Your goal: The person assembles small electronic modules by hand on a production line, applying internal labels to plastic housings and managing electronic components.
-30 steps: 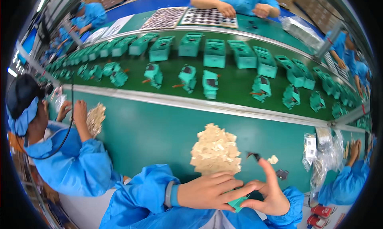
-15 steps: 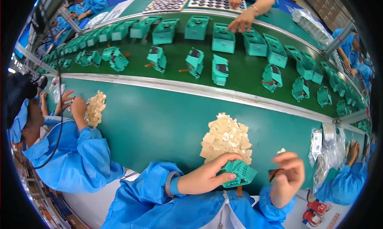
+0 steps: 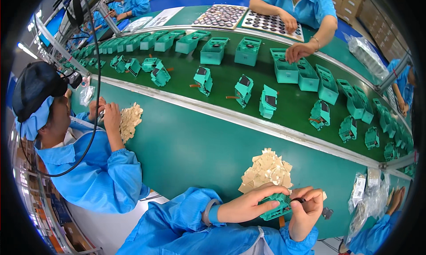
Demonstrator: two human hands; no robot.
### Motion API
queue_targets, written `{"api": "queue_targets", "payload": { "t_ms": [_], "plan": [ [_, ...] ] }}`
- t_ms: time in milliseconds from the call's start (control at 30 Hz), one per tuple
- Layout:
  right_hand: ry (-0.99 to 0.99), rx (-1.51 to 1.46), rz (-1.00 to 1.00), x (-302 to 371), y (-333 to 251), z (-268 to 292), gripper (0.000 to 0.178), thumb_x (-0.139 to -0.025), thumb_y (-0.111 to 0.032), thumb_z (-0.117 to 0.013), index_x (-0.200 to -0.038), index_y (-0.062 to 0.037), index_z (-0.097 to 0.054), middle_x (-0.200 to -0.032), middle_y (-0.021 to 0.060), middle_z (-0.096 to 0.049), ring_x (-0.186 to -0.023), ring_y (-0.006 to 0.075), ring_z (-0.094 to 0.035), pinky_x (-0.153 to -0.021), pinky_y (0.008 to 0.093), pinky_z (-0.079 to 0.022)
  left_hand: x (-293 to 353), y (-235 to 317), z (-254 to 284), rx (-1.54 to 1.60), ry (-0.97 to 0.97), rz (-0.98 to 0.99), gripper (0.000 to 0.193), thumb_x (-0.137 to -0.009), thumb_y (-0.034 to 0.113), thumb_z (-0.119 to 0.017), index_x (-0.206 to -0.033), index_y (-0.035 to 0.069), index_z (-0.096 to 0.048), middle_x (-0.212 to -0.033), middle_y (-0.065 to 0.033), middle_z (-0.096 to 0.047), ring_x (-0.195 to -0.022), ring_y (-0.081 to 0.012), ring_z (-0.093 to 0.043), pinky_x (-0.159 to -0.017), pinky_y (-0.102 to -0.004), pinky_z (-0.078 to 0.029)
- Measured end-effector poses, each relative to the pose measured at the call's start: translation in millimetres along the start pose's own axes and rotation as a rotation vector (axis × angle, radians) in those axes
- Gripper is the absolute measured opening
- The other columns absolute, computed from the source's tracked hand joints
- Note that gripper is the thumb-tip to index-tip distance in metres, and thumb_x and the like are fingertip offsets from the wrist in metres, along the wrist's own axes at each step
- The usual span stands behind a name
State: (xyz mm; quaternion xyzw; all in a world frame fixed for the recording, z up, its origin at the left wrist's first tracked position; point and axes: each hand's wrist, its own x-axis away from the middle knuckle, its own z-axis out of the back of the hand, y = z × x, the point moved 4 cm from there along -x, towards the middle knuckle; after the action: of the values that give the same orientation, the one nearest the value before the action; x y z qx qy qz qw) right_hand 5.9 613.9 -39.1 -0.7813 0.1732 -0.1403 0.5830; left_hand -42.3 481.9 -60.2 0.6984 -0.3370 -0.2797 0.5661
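Note:
My left hand [image 3: 246, 206] is closed round a green plastic housing [image 3: 276, 209] with a slotted top, held just above the table near my body. An orange ribbon strip [image 3: 282, 221] hangs from its lower side. At the housing's right end, my right hand [image 3: 307, 213] pinches a small dark piece [image 3: 299, 200]; its exact kind is hidden by the fingers. Just beyond the hands lies a heap of thin beige pieces [image 3: 266, 169]. A small black part [image 3: 327, 213] rests on the table to the right of my right hand.
Past a metal rail [image 3: 230, 117], a green conveyor [image 3: 177, 101] carries rows of green housings and box-shaped green shells [image 3: 247, 51]. Clear plastic bags [image 3: 368, 197] lie at the right. A co-worker [image 3: 88, 157] sits at my left; another person's hand [image 3: 301, 51] touches a shell across the belt.
My right hand has come left to the housing with its dark piece. The view has shifted, so the scene sits lower and further right. The black part on the table now shows.

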Motion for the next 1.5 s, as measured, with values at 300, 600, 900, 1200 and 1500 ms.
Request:
{"api": "queue_targets", "payload": {
  "t_ms": [300,600,900,1200,1500],
  "plan": [
    [0.057,0.062,0.034,0,-2,6,0.031,-0.071,0.009,-0.06,-0.084,-0.0075,-0.037,-0.078,0.0083,-0.05,-0.075,0.0178,-0.052,-0.073,0.0309,-0.044,-4,2,-6,-0.051,0.038,0.015,0.033,-0.092,0.011,-0.047,-0.123,0.0,-0.044,-0.117,-0.0111,-0.049,-0.111,-0.0205,-0.048,-0.095,-0.0305,-0.036],
    [-0.046,-0.061,0.017,-4,3,5,0.034,-0.072,0.016,-0.062,-0.085,-0.006,-0.041,-0.085,0.0115,-0.054,-0.08,0.0164,-0.055,-0.072,0.0273,-0.045,-3,10,-4,-0.055,0.146,0.069,0.031,-0.089,0.006,-0.051,-0.119,0.001,-0.043,-0.108,-0.0083,-0.052,-0.101,-0.0126,-0.049,-0.087,-0.0264,-0.04],
    [-0.098,-0.011,0.012,-4,0,11,0.031,-0.073,0.015,-0.062,-0.083,-0.0052,-0.041,-0.083,0.0085,-0.053,-0.079,0.0135,-0.053,-0.07,0.0261,-0.043,-7,2,-11,-0.051,0.069,0.115,0.033,-0.09,0.006,-0.051,-0.121,0.001,-0.041,-0.112,-0.0103,-0.052,-0.102,-0.0142,-0.05,-0.087,-0.0269,-0.041],
    [-0.132,0.087,0.078,-4,6,14,0.028,-0.074,0.014,-0.061,-0.081,-0.005,-0.042,-0.083,0.0078,-0.052,-0.077,0.0138,-0.053,-0.07,0.026,-0.044,-9,-3,-14,-0.041,0.081,0.134,0.032,-0.09,0.007,-0.051,-0.12,0.001,-0.041,-0.111,-0.0096,-0.052,-0.101,-0.0133,-0.05,-0.086,-0.0267,-0.041],
    [-0.143,0.266,0.208,-2,4,19,0.028,-0.072,0.013,-0.063,-0.08,-0.0043,-0.043,-0.081,0.0092,-0.053,-0.073,0.0162,-0.056,-0.063,0.0266,-0.045,-13,-6,-16,-0.07,0.075,0.139,0.028,-0.091,0.007,-0.048,-0.118,0.0,-0.043,-0.11,-0.0095,-0.053,-0.101,-0.0133,-0.05,-0.086,-0.0265,-0.041]
  ]
}}
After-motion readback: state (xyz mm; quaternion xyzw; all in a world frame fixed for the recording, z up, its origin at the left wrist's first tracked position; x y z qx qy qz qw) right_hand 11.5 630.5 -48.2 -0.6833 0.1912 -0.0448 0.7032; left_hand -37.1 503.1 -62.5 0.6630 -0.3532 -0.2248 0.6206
